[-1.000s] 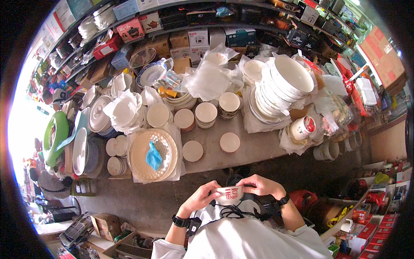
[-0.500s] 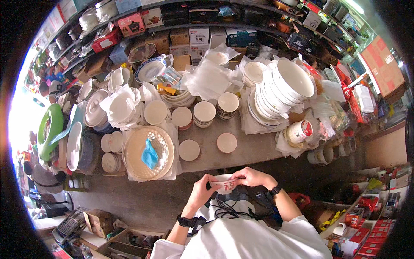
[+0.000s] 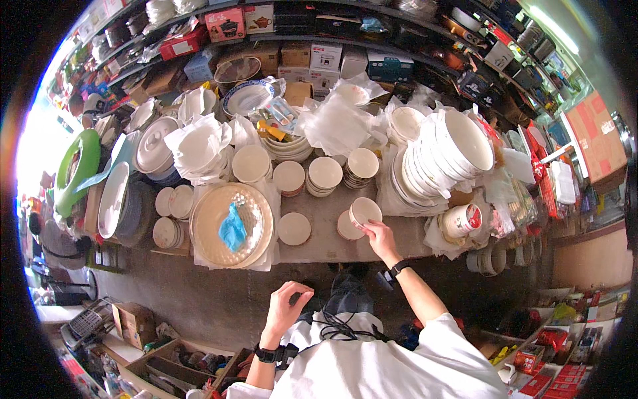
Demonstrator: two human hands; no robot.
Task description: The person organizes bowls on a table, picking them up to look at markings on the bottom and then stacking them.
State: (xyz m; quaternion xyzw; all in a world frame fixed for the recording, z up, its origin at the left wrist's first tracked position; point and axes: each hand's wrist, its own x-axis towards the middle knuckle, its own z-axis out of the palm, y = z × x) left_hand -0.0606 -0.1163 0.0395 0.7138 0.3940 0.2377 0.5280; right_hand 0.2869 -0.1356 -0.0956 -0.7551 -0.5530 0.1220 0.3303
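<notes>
My right hand [image 3: 377, 238] grips the near rim of a small white bowl [image 3: 365, 211], tilted over the front part of the table. Just under and left of it sits another small white bowl [image 3: 347, 229], partly covered by the held one. I cannot tell whether the two touch. My left hand [image 3: 288, 304] hangs in front of the table edge, its fingers curled in together with nothing visible in them. A separate white bowl [image 3: 294, 229] stands left of the pair. Behind are short stacks of similar bowls [image 3: 325, 174].
On the left is a large round patterned tray [image 3: 203, 233] with a blue crumpled thing [image 3: 232, 228] in it. Tall stacked large white bowls [image 3: 468, 143] stand right, beside a white tub [image 3: 462, 220]. Wrapped dishes [image 3: 199, 149] fill the back; boxed goods [image 3: 325, 58] line shelves.
The small bowl went from both hands near my body to over the table, in my right hand. My left hand let go and moved left. The view shifted slightly.
</notes>
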